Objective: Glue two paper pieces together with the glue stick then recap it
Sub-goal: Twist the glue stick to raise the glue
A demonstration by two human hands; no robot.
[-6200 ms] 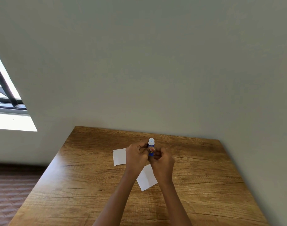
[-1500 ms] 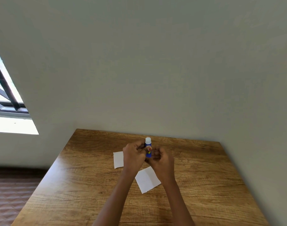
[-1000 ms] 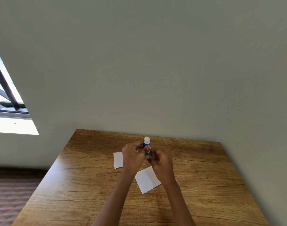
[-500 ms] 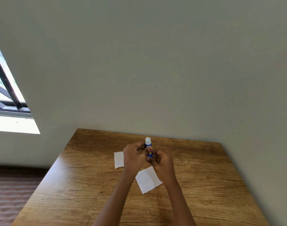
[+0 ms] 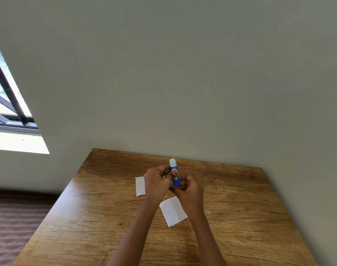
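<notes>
**Both hands on the upright glue stick**

While both hands meet above the wooden surface [image 5: 240,198], the glue stick [image 5: 174,175] stands upright between them, its white cap [image 5: 172,162] on top and clear of the fingers. The left hand [image 5: 156,184] is curled around the blue tube from its side, thumb pressed against the label. The right hand [image 5: 190,191] is closed around the lower end of the tube, fingers folded in so the base is hidden. The two hands touch each other just below the stick.

One white paper piece [image 5: 140,186] lies flat on the surface just outside the left hand, partly covered by it. The second paper piece [image 5: 173,211] lies below the hands, between the two wrists, turned at an angle, with the right wrist over one corner. The two pieces lie apart.
</notes>
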